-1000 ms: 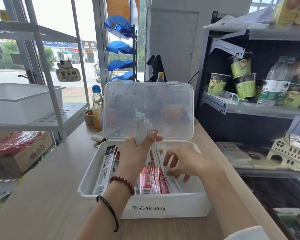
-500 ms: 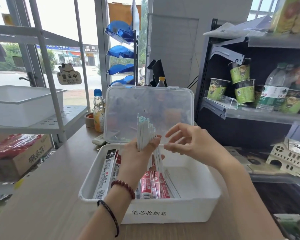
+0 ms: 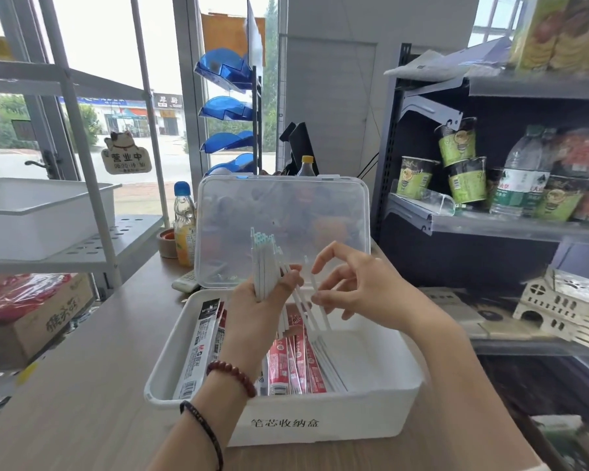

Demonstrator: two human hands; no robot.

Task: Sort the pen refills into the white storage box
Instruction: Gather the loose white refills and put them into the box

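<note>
Head view, near to far. Pale wooden desk (image 3: 82, 385) carries the white storage box (image 3: 320, 433) at 6 o'clock, with a printed label on its front wall. Inside the box, black-and-white packs (image 3: 201, 348) lie at its 9 o'clock side, red packs (image 3: 296, 362) at centre, and loose white refills (image 3: 330, 368) just beside them toward 3 o'clock. Left hand (image 3: 252, 314), with a bead bracelet (image 3: 232, 372) and black cord (image 3: 201, 423) on the wrist, is above the box interior. Its fingers and thumb are wrapped around an upright bundle of pen refills (image 3: 264, 266). Right hand (image 3: 364, 294), at 3 o'clock of the bundle, has fingers partly spread. It pinches a single refill (image 3: 315, 292) at the fingertips, tilted, just beside the bundle. Clear lid (image 3: 283, 215) stands upright at the box's 12 o'clock edge. Drink bottle (image 3: 184, 226) stands at 10 o'clock beyond the box. Shelf (image 3: 490, 226) with green cups (image 3: 466, 180) is at 2 o'clock.
</note>
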